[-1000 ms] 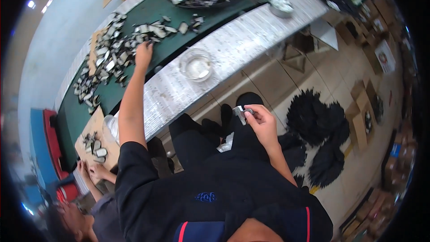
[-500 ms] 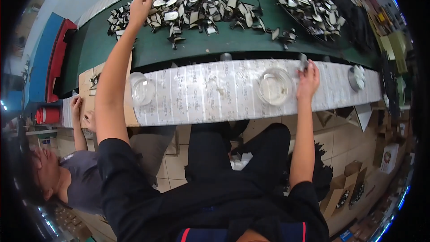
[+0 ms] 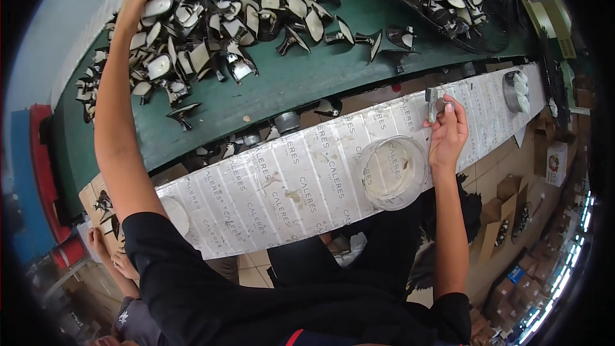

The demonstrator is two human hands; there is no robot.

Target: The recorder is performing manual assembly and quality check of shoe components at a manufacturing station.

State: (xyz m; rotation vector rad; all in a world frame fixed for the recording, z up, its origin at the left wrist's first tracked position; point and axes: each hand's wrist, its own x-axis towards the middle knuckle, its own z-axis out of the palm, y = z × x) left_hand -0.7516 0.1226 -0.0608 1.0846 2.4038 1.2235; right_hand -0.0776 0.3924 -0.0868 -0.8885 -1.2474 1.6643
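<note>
At the far left of the green table, my left hand (image 3: 139, 0) reaches over a heap of black shoe heels (image 3: 198, 54) with pale, hollow faces. Its fingertips close on a dark heel at the heap's far edge, partly hidden by the fingers. My right hand (image 3: 447, 131) is raised over the right part of the wrapped board, palm up. Thumb and fingers pinch a small grey metal-looking piece (image 3: 434, 104) with a rounded end. Beside that hand stands a clear round dish (image 3: 392, 173), which looks nearly bare inside.
A second pale dish (image 3: 173, 214) sits partly behind my left arm. A dark basket (image 3: 442, 22) of more heels lies at the back right. A round tin (image 3: 512, 93) with white bundles stands at the board's right end. A co-worker's hands (image 3: 115, 256) work at the lower left.
The view has swung closer and tilted. My left hand has gone from above the heap to its far edge. My right hand has turned palm up, still pinching the grey piece.
</note>
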